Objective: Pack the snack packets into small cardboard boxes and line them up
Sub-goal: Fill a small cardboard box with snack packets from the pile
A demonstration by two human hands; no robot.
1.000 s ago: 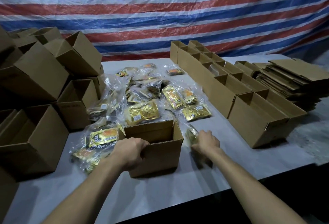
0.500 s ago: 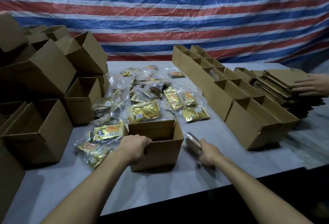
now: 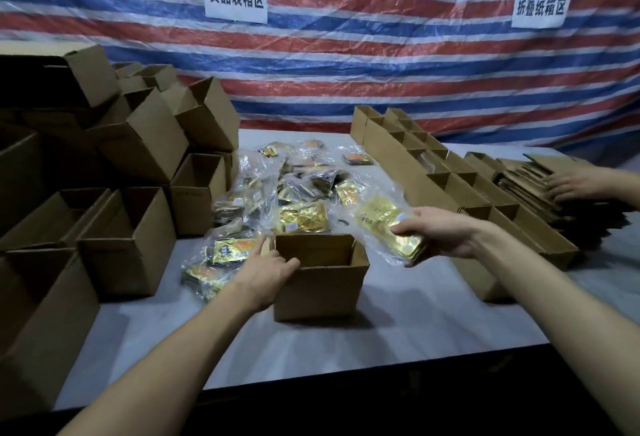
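Head view: an open box (image 3: 322, 283) stands on the grey tabletop (image 3: 415, 318), near its front edge. The left grip (image 3: 273, 271) holds the box at its left wall, fingers curled over the rim. The right grip (image 3: 440, 234) pinches a gold packet (image 3: 384, 221) in clear wrap, thumb on top and fingers beneath. The packet hangs in the air just right of the box's mouth and slightly above its rim, tilted down toward the box.

The box looks empty as far as its inside shows, so this is likely its first fill. Behind it lies the loose pile (image 3: 304, 193) of packets. A row (image 3: 433, 176) of boxes runs along the right, and empty boxes (image 3: 128, 227) are stacked on the left. At far right a second person's hand (image 3: 575, 186) rests on a stack of flat cartons (image 3: 526, 186).

To do the step well, I judge the left grip should keep the box braced so it does not slide as the packet goes in. The packet looks nearly as long as the mouth is wide, so it should be turned to line up with the box's long side and lowered flat, not dropped on edge. The loose wrap may catch on the right rim. Lifting the packet clear over that rim before lowering avoids a snag and leaves room for more.
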